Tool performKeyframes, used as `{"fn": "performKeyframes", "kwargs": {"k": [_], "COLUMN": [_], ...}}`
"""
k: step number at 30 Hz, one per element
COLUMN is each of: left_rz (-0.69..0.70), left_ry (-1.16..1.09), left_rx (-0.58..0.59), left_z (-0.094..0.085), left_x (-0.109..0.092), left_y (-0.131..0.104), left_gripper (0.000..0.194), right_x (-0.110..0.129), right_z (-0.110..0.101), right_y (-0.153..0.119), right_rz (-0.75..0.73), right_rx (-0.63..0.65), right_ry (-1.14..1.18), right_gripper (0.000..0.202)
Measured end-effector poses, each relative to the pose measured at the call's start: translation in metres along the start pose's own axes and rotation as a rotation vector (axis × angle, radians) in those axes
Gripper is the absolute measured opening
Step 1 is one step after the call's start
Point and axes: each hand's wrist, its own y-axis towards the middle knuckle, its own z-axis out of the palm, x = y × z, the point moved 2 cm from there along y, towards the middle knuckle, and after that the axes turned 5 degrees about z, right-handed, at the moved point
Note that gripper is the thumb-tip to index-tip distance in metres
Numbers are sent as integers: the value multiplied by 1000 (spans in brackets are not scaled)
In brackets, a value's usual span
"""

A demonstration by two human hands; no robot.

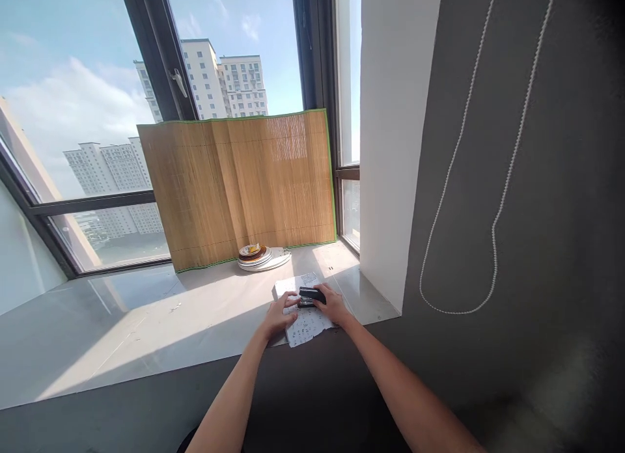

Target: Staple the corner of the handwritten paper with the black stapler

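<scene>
A black stapler [308, 293] is over a few white sheets of paper [305, 330] with printed or written marks, near the sill's front edge. My right hand [336, 306] grips the stapler from its right end, with fingers on top and the thumb side below. My left hand [279, 316] is at the left edge of the sheets, thumb and fingers apart. Its fingertips come close to the stapler's left end; whether they touch it I cannot tell. The stapler and both hands cover part of the paper.
Behind the paper stands a stack of plates [263, 261] on the pale window sill [146, 329]. A bamboo mat [244, 186] leans against the window. To the right are a white wall corner [390, 179] and a hanging bead chain [445, 179].
</scene>
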Motion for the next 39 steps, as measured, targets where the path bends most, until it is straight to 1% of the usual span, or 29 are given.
{"fn": "performKeyframes", "kwargs": {"k": [2, 4, 7, 9, 15, 20, 23, 27, 29, 31, 34, 36, 37, 39], "left_rz": [18, 50, 78, 78, 48, 24, 2, -17, -16, -15, -9, 4, 16, 22], "left_ry": [-36, 23, 168, 194, 193, 177, 147, 100, 85, 75, 58, 53, 62, 101], "left_rx": [-52, -90, -94, -89, -72, -75, -99, -138, -152, -158, -138, -90, -48, -5], "left_z": [0, 0, 0, 0, 0, 0, -1, -2, -3, -3, -5, -10, -14, -24], "left_x": [-1, -3, -7, -8, -6, -9, -11, -11, -13, -16, -19, -21, -21, -22], "left_y": [1, 3, 4, 4, 3, 1, 0, -4, -5, -6, -13, -26, -34, -52], "left_gripper": [58, 52, 45, 40, 42, 39, 35, 28, 25, 23, 23, 26, 29, 34], "right_x": [-3, -5, -6, -7, -9, -5, -7, -20, -29, -35, -43, -48, -49, -51], "right_z": [-1, -2, -3, -5, -6, -9, -14, -24, -29, -36, -46, -52, -53, -53], "right_y": [2, 3, 3, 3, 2, -1, -5, -10, -10, -8, -6, -6, -6, -6], "right_rz": [-3, -7, -11, -1, 25, 34, 98, 288, 356, 366, 328, 305, 296, 280], "right_rx": [-50, -85, -104, -109, -110, -137, -235, -453, -509, -505, -466, -448, -439, -411], "right_ry": [77, 137, 182, 191, 204, 191, 164, 114, 92, 80, 78, 76, 71, 56], "right_gripper": [42, 44, 43, 42, 39, 37, 39, 44, 45, 43, 39, 35, 34, 35]}}
